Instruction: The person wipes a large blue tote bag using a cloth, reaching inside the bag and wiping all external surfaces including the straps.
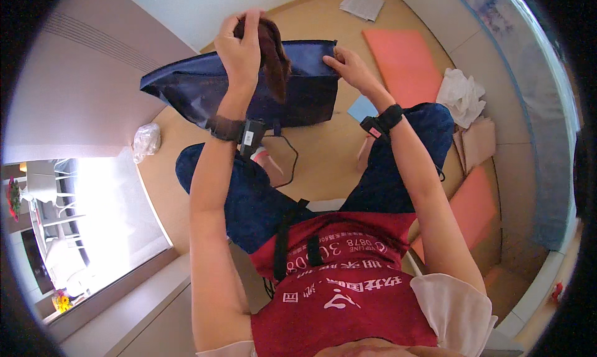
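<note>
A dark blue bag with a black edge and a loop handle is held up in front of me, above the floor between my feet. My left hand grips a dark brown, soft item, which hangs down in front of the bag's upper part; what exactly it is, I cannot tell. At the bag's upper right corner, my right hand pinches the edge between thumb and fingers. Both wrists wear black straps with small devices.
Orange-pink foam sheets, a light blue sheet, crumpled white plastic and folded beige material lie to the right. Folded paper is at the far wall. A clear plastic bag rests at the left, near a bright window.
</note>
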{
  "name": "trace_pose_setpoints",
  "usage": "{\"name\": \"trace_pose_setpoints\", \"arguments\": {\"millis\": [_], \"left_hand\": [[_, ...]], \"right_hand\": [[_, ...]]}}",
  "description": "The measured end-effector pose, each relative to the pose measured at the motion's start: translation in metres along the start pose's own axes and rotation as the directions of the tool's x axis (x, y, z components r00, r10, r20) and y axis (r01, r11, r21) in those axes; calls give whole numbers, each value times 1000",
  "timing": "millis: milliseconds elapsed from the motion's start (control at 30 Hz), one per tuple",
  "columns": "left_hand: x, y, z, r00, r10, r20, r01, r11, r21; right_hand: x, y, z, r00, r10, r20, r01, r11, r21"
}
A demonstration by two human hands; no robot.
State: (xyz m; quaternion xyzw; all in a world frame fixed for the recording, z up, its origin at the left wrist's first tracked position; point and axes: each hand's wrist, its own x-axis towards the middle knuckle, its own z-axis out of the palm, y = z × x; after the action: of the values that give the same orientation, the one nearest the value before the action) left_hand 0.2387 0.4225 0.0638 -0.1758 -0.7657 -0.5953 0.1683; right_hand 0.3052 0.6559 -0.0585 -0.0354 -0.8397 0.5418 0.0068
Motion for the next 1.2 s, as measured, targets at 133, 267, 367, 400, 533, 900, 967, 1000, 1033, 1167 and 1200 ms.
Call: {"name": "trace_pose_setpoints", "arguments": {"millis": [133, 267, 367, 400, 533, 900, 967, 1000, 1033, 1167, 1200], "left_hand": [[-18, 17, 35, 939, 311, 148, -321, 946, 43], [-70, -46, 67, 813, 388, 434, -432, 902, 4], [-51, -89, 29, 715, 448, 537, -611, 773, 168], [-38, -109, 9, 734, 347, 584, -571, 781, 254], [5, -180, -115, 926, -22, 378, -291, 597, 748], [-66, -91, 50, 793, 262, 549, -307, 952, -10], [-49, -126, 19, 789, 216, 575, -306, 950, 64], [-31, -153, -7, 807, 173, 564, -322, 930, 175], [-20, -164, -18, 835, 150, 530, -375, 859, 348], [10, -204, -80, 974, -48, 223, -114, 742, 660], [2, -196, -65, 972, -162, 168, 20, 774, 632]], "right_hand": [[1, 6, 5, 1000, 22, 0, -22, 990, -137], [-4, 1, 15, 987, -155, -39, 158, 983, 97], [-9, 13, 8, 998, -62, 12, 56, 959, 277], [-7, 20, 4, 999, -51, 11, 46, 959, 279], [-1, 26, 10, 995, -88, -39, 96, 939, 330], [-17, 22, 26, 982, -186, 34, 172, 951, 256], [-22, 17, 27, 986, -138, 88, 111, 958, 266], [-18, 8, 32, 983, -107, 152, 60, 956, 288], [-17, 21, 24, 985, -93, 144, 50, 958, 281], [-11, 28, 27, 992, -116, 59, 100, 968, 230], [-16, 24, 23, 987, -94, 132, 61, 970, 236]]}}
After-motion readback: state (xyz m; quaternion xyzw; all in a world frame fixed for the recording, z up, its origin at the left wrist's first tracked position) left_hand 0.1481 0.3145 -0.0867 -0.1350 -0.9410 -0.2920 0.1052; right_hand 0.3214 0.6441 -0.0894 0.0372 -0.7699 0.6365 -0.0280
